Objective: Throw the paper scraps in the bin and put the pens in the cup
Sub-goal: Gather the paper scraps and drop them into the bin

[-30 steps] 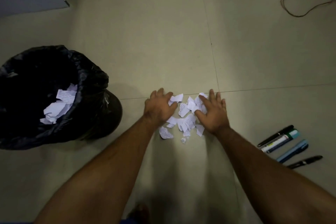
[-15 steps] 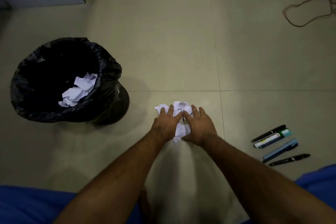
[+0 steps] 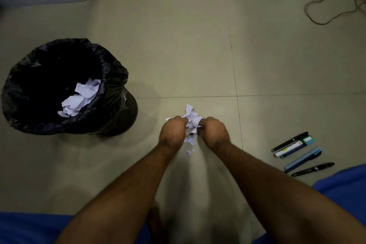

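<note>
Both hands curl around the paper scraps [image 3: 190, 120] on the floor, left hand [image 3: 172, 131] and right hand [image 3: 214, 132] bunching them together. Some paper already sits in the bin [image 3: 111, 77]; a few bits [image 3: 190, 152] lie loose. Four pens [image 3: 297, 151] wait untouched at right, no cup in sight.

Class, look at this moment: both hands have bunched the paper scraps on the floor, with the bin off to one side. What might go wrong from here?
1. Scraps may fall on the way to the bin: paper scraps stick out loosely between the left hand and the right hand.
2. A small scrap already lies on the floor behind the hands and may be missed.
3. The pens lie close by and may get knocked.
</note>
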The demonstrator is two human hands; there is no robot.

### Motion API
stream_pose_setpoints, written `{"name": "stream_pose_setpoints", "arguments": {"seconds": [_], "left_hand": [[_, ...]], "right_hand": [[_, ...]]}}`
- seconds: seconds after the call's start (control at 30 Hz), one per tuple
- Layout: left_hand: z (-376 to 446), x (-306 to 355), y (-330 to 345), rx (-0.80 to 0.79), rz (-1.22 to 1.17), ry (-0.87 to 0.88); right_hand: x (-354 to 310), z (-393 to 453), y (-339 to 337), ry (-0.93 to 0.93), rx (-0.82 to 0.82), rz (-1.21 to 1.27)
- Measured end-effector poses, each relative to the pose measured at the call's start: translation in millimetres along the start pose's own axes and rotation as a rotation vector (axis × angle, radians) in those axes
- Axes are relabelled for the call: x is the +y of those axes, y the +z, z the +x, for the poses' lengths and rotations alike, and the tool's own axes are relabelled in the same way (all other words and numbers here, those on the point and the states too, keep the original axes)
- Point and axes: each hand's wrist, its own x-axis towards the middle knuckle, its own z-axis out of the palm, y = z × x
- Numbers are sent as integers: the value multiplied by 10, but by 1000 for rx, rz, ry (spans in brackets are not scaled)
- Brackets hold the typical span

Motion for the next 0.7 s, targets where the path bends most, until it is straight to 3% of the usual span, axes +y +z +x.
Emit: {"name": "stream_pose_setpoints", "arguments": {"seconds": [0.2, 0.33, 0.5, 0.7], "left_hand": [[-48, 120, -352, 309, -233, -185], [-138, 276, -614, 435, -403, -233], [-378, 387, -1158, 572, -505, -192], [-791, 203, -2099, 913, -563, -215]], "right_hand": [[-293, 0, -230, 164, 187, 429], [-536, -56, -462, 199, 289, 583], [-1060, -173, -813, 27, 314, 723], [-2087, -157, -1346, -270, 307, 725]]}}
